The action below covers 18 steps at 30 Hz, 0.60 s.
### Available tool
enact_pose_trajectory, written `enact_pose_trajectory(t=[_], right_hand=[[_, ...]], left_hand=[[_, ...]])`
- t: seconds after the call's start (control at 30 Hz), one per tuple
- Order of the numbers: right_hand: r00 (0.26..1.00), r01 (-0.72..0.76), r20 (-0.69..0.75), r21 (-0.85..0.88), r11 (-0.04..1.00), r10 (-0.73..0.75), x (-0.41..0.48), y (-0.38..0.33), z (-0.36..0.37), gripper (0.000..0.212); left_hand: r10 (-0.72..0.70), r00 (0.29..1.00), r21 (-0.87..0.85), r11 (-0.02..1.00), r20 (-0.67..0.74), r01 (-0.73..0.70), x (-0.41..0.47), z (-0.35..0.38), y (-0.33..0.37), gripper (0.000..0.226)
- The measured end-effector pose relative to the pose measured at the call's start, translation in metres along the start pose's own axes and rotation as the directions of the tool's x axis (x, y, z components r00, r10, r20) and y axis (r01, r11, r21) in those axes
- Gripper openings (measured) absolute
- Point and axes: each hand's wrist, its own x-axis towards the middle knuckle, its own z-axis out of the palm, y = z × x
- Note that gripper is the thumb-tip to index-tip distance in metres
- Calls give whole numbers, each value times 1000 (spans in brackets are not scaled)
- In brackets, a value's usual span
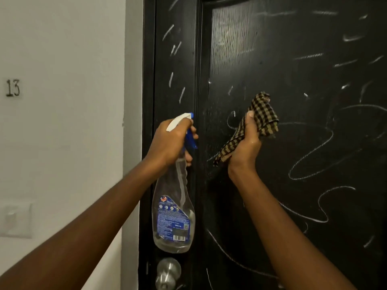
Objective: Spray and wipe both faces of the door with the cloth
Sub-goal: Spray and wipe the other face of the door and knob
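Note:
A black door (pixel 303 84) fills the right of the view, its face covered with white chalk scribbles. My left hand (pixel 169 141) grips the neck of a clear spray bottle (pixel 173 216) with a white and blue trigger head, held upright near the door's left stile, a finger on the trigger. My right hand (pixel 245 143) is raised against the door panel and holds a bunched brown-and-black checked cloth (pixel 262 116), whose upper part stands above my fingers. A patch of the panel above the cloth looks wet and shiny.
A round metal door knob (pixel 168 271) sits low on the door below the bottle. To the left is a pale wall with the number 13 (pixel 13 87) and a light switch plate (pixel 16 219).

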Motion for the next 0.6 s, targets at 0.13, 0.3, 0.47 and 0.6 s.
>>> enact_pose_trajectory(t=[0.13,0.3,0.47,0.6], right_hand=[[975,216,87,-198,956,-203,31,0,32,73],[568,811,516,-482,331,-641,82,-17,71,62],[353,883,745,-465,-63,-566,130,-37,102,75],[269,867,791,-448,-220,-550,154,-56,128,74]], left_hand=[[65,998,-26,998,-3,-65,37,-14,30,34],[174,984,-67,982,-27,-175,84,-27,68,35],[247,968,-106,962,-52,-252,123,-36,103,33],[280,959,-144,948,-50,-284,151,-45,124,34]])
